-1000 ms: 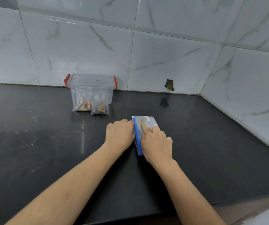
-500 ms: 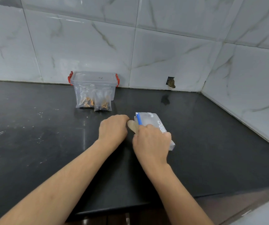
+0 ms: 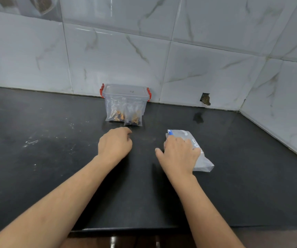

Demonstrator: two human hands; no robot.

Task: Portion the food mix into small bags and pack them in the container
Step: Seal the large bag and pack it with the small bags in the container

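The zip bag (image 3: pixel 196 151) with the blue seal strip lies flat on the black bench (image 3: pixel 251 176), to the right of centre, and the right hand (image 3: pixel 179 154) rests on it with fingers spread and fairly straight — pressing rather than gripping. The left hand (image 3: pixel 114 144) hovers or rests just left of it, apart from the bag, fingers curled under; whether they pinch anything I cannot tell.

At the back against the tiled wall (image 3: pixel 197 68) stands the clear container (image 3: pixel 125 97) with red clips, and two small filled bags (image 3: pixel 124 116) lean against its front, outside it, so packing seems not yet done.

Judging the step as handling the zip bag, it would go best with the flat hand steadying the bag near its mouth while the other works the seal, keeping the mouth from tipping.

White print shows on the bag beside the fingers, but it is too partial to read — likewise a faint mark on the container lid.
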